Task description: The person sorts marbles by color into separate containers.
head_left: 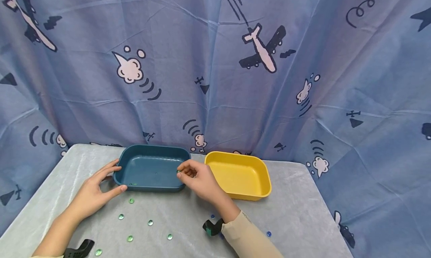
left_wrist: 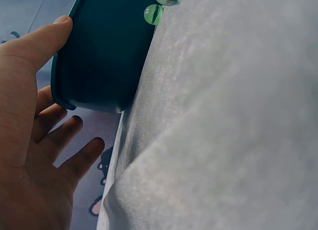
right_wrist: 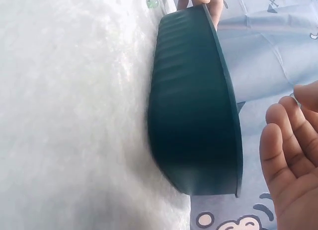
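Note:
My left hand [head_left: 92, 194] spans the left end of a dark teal plastic bin [head_left: 151, 188]. Its thumb touches the front rim, and the fairly straight fingers lie along the left side. In the left wrist view, the thumb rests on the bin's rim and several fingers are spread. Above the bin's right end, my right hand [head_left: 202, 179] pinches a small green marble [head_left: 178, 171] between thumb and forefinger. A little green glass [head_left: 133, 184] shows inside the bin by the front wall. The right wrist view shows the curled right fingers [right_wrist: 278, 145] beside the bin, the marble hidden there.
To the right stands a yellow bin [head_left: 239, 174], partly behind the right hand. Several green marbles [head_left: 150, 223] are scattered on the grey cloth-covered table [head_left: 303, 213] in front. Blue marbles [head_left: 268, 234] lie around the right forearm. A patterned blue curtain [head_left: 188, 63] hangs behind the table.

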Demonstrator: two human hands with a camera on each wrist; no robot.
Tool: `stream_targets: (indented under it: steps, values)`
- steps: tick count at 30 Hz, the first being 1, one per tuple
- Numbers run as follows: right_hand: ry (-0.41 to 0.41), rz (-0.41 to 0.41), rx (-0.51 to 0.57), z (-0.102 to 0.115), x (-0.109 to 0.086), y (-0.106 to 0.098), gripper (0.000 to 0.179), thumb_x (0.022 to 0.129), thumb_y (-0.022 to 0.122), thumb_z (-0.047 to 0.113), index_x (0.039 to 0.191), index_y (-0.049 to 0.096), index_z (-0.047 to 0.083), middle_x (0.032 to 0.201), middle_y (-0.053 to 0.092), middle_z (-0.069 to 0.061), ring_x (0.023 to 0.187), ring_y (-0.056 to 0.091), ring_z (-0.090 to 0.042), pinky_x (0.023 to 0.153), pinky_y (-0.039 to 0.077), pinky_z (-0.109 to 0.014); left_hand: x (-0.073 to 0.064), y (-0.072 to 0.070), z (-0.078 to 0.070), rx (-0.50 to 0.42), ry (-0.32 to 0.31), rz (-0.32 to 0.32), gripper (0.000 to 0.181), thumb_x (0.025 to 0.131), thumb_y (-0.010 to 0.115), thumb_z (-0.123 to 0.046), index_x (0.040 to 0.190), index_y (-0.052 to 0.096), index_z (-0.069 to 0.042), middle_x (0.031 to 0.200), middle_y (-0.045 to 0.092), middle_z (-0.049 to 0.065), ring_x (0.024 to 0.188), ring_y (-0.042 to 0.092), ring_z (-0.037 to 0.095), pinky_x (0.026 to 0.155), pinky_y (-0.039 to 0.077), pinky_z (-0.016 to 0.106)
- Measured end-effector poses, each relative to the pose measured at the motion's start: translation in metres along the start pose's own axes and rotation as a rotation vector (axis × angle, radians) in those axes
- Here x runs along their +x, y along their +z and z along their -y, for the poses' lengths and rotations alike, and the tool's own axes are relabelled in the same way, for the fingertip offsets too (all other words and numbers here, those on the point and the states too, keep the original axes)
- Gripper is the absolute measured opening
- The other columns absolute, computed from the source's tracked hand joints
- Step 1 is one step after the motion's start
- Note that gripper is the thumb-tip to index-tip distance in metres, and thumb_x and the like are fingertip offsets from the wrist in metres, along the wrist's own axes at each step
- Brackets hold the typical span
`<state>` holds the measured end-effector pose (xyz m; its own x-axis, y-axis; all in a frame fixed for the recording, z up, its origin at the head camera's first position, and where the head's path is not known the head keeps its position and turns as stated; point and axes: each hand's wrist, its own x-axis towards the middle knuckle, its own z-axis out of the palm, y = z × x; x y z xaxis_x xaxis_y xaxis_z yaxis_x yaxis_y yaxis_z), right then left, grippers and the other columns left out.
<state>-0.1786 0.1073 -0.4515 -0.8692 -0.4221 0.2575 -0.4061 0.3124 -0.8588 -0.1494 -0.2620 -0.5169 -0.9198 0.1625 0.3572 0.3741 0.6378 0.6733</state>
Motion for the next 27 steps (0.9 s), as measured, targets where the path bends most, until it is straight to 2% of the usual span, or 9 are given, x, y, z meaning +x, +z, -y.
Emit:
stream_targets:
  steps: [7, 14, 21, 27]
  values:
    - [0.032, -0.015, 0.021, -0.003, 0.014, 0.007, 0.009, 0.103, 0.078, 0.014, 0.112, 0.077, 0.013, 0.095, 0.074, 0.005, 0.082, 0.064, -0.015, 0.072, 0.058, -0.024, 0.0, -0.002, -0.003, -0.013, 0.007, -0.004, 0.065, 0.09, 0.094, -0.03, 0.146, 0.066, -0.01, 0.167, 0.05, 0.009, 0.131, 0.043, -0.017, 0.1, 0.04, 0.001]
    - [0.044, -0.021, 0.023, -0.009, 0.024, 0.01, 0.01, 0.104, 0.077, 0.013, 0.114, 0.077, 0.014, 0.094, 0.074, 0.005, 0.079, 0.063, -0.016, 0.069, 0.057, -0.023, 0.0, -0.002, -0.005, -0.006, -0.016, 0.004, 0.065, 0.091, 0.093, -0.032, 0.147, 0.066, -0.012, 0.168, 0.049, 0.008, 0.133, 0.053, 0.002, 0.1, 0.041, 0.002]
    - [0.053, -0.028, 0.006, -0.013, 0.028, 0.011, 0.009, 0.103, 0.078, 0.013, 0.112, 0.077, 0.014, 0.092, 0.073, 0.004, 0.078, 0.062, -0.015, 0.068, 0.056, -0.022, -0.001, -0.002, -0.004, -0.006, -0.014, 0.01, 0.066, 0.093, 0.092, -0.033, 0.148, 0.065, -0.01, 0.169, 0.048, 0.008, 0.13, 0.044, -0.017, 0.1, 0.041, 0.002]
    - [0.071, -0.029, 0.003, -0.016, 0.03, 0.012, 0.01, 0.103, 0.077, 0.012, 0.113, 0.077, 0.012, 0.091, 0.072, 0.004, 0.078, 0.061, -0.015, 0.067, 0.055, -0.021, -0.001, -0.003, -0.003, -0.014, -0.008, 0.006, 0.066, 0.093, 0.092, -0.032, 0.148, 0.065, -0.01, 0.169, 0.048, 0.008, 0.131, 0.045, -0.016, 0.1, 0.041, 0.002]
